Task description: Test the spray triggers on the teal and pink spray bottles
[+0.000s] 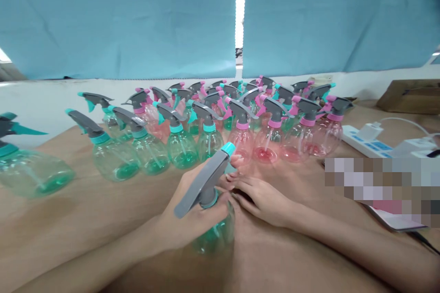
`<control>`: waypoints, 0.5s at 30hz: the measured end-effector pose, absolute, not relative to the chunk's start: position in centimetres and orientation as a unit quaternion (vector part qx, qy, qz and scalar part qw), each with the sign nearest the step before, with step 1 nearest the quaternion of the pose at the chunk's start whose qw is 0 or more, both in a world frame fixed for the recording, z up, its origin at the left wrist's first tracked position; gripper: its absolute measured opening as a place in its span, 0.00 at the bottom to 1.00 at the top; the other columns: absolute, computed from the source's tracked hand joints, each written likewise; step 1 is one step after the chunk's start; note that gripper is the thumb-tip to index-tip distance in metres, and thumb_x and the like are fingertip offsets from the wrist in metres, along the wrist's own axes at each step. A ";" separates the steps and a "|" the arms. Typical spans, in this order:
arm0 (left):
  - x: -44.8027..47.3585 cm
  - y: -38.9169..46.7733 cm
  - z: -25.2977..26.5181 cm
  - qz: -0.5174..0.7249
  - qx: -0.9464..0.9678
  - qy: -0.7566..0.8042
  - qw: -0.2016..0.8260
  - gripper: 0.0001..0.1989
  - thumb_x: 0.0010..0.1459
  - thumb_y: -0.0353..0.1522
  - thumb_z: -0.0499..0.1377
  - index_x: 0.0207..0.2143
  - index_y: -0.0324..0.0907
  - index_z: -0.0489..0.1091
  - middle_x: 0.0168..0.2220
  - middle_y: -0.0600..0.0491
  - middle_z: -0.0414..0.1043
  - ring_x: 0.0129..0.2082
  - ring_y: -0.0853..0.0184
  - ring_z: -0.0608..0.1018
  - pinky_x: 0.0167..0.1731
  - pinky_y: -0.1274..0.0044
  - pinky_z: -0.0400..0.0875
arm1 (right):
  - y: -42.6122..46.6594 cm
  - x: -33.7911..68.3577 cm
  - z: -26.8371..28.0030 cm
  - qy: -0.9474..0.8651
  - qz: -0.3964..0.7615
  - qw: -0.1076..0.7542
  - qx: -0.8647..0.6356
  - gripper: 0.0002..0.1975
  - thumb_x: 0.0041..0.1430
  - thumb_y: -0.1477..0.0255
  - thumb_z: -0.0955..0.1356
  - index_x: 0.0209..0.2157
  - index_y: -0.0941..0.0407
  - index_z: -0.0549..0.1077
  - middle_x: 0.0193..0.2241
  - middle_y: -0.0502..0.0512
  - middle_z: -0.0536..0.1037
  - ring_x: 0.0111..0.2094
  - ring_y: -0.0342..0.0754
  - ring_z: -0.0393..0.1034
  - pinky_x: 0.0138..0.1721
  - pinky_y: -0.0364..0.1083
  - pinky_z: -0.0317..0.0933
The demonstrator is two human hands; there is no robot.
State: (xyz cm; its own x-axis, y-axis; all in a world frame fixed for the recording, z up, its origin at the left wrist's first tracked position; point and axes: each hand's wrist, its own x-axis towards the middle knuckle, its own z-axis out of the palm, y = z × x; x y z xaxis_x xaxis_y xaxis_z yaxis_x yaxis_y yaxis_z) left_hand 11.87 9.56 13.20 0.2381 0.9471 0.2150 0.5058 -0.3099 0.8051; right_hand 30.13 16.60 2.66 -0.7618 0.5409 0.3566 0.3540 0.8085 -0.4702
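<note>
Pointing its nozzle [229,148] forward-right, long axis near-upright: green spray bottle [222,228] within left hand [187,223]; right hand's [264,198] hold unclear.

The table [41,233] has a smooth brown top. A low white partition [44,100] stands behind the table. Blue sheeting [137,23] extends above the table's far side, divided by a bright vertical strip [241,9].

Bright overall; a white strip [241,4] glares at top centre; lens distortion stretches the leftmost bottle [36,169].
</note>
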 end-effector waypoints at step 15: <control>12.3 9.2 13.8 0.397 0.726 0.485 0.283 0.14 0.44 0.28 0.53 0.37 0.44 0.68 0.25 0.57 0.69 0.22 0.68 0.70 0.23 0.77 0.68 | 16.6 30.0 2.6 -0.916 0.190 0.260 -0.241 0.14 0.64 0.73 0.60 0.50 0.55 0.69 0.50 0.59 0.75 0.51 0.52 0.68 0.51 0.55 0.63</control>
